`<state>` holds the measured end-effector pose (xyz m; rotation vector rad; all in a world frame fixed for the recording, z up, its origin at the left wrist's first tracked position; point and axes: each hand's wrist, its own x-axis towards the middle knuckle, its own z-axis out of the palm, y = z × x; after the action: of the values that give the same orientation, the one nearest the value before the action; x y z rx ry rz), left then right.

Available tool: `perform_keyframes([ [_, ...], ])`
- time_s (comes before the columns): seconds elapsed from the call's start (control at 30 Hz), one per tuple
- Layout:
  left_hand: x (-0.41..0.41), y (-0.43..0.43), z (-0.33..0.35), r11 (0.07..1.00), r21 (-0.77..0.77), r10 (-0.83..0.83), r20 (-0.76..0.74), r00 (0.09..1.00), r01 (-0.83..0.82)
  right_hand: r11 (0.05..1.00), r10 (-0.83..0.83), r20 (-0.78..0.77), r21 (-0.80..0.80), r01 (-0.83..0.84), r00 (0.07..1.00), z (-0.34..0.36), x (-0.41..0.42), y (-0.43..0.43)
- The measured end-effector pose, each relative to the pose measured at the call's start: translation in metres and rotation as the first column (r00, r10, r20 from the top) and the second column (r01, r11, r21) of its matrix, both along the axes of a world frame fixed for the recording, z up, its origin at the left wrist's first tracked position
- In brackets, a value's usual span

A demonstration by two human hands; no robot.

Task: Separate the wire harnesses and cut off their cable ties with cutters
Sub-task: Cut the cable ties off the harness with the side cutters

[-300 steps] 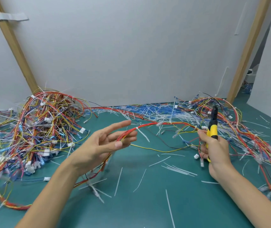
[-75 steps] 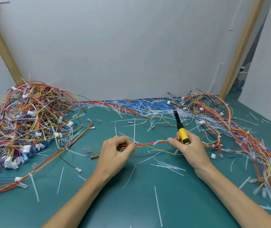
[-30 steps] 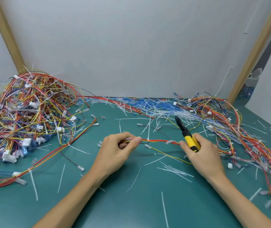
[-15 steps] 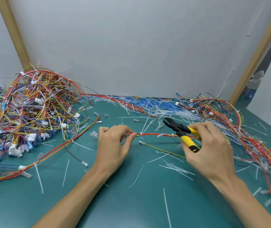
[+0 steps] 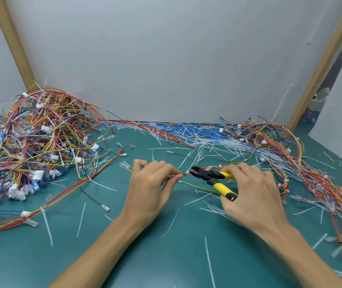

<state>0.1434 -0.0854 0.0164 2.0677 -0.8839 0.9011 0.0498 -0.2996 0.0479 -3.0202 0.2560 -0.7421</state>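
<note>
My left hand (image 5: 150,187) pinches a thin red and orange wire harness (image 5: 183,173) just above the green table. My right hand (image 5: 253,192) grips yellow-handled cutters (image 5: 214,177), handles spread. The black jaws point left and sit at a small white cable tie (image 5: 187,172) on the harness, close to my left fingertips. The harness runs on to the right behind my right hand into a wire pile.
A big tangle of coloured harnesses (image 5: 30,142) with white connectors fills the left. Another pile (image 5: 290,163) lies along the right side. Cut white ties (image 5: 186,140) litter the green mat (image 5: 166,256). Wooden posts and white walls stand behind.
My right hand turned the cutters from pointing away to pointing left and brought the jaws up to the tie on the harness. My left hand kept its pinch.
</note>
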Motion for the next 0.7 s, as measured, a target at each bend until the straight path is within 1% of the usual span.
perform_keyframes([
  [0.1,-0.0022,-0.0009,0.0016,0.999,0.037,-0.002,0.069,0.998,-0.001,1.000,0.024,-0.003,0.004,-0.024,1.000,-0.0018,-0.0001,0.0023],
  [0.2,-0.0024,-0.0004,0.0029,0.997,0.071,0.007,0.099,0.995,-0.014,0.998,0.044,-0.013,0.046,-0.043,0.999,-0.0032,0.0005,0.0029],
  [0.4,-0.0029,0.0002,0.0043,0.996,0.091,0.009,0.098,0.995,-0.018,0.995,0.053,-0.032,0.085,-0.051,0.998,-0.0025,-0.0006,0.0034],
  [0.53,-0.0033,0.0006,0.0045,0.995,0.099,0.009,0.090,0.996,-0.018,0.997,0.044,-0.059,0.067,-0.040,0.997,-0.0042,-0.0001,0.0022],
  [0.7,-0.0030,0.0017,0.0041,0.995,0.102,0.013,0.074,0.997,-0.020,0.993,0.083,-0.077,0.086,-0.076,0.994,-0.0073,0.0028,-0.0019],
])
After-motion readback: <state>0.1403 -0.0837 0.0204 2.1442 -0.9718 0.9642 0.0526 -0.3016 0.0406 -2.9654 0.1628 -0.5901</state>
